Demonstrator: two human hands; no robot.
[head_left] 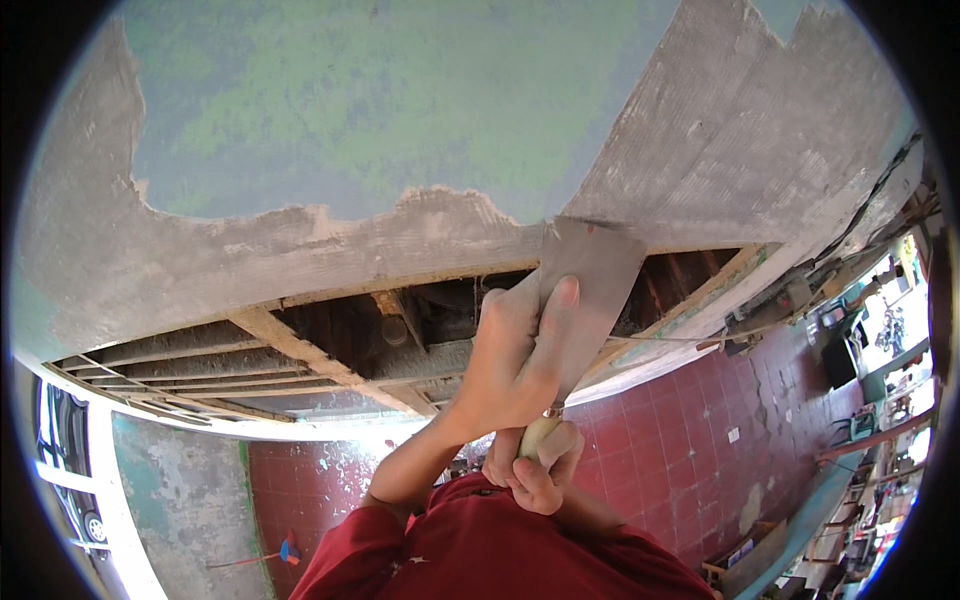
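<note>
A wide metal scraper has its blade edge against a large surface, where green-blue paint meets bare grey material. My right hand is closed around the scraper's pale handle. Higher up, my left hand grips the blade, one digit lying along its face. Part of that hand's grip is hidden. The blade's corner touches the point where the ragged paint border turns upward.
Below the surface runs a gap with wooden framing and dark hollows. Red floor tiles lie farther down. Cluttered items and a chair stand at right; a vehicle shows at far left. A blue-and-red object is at lower left.
</note>
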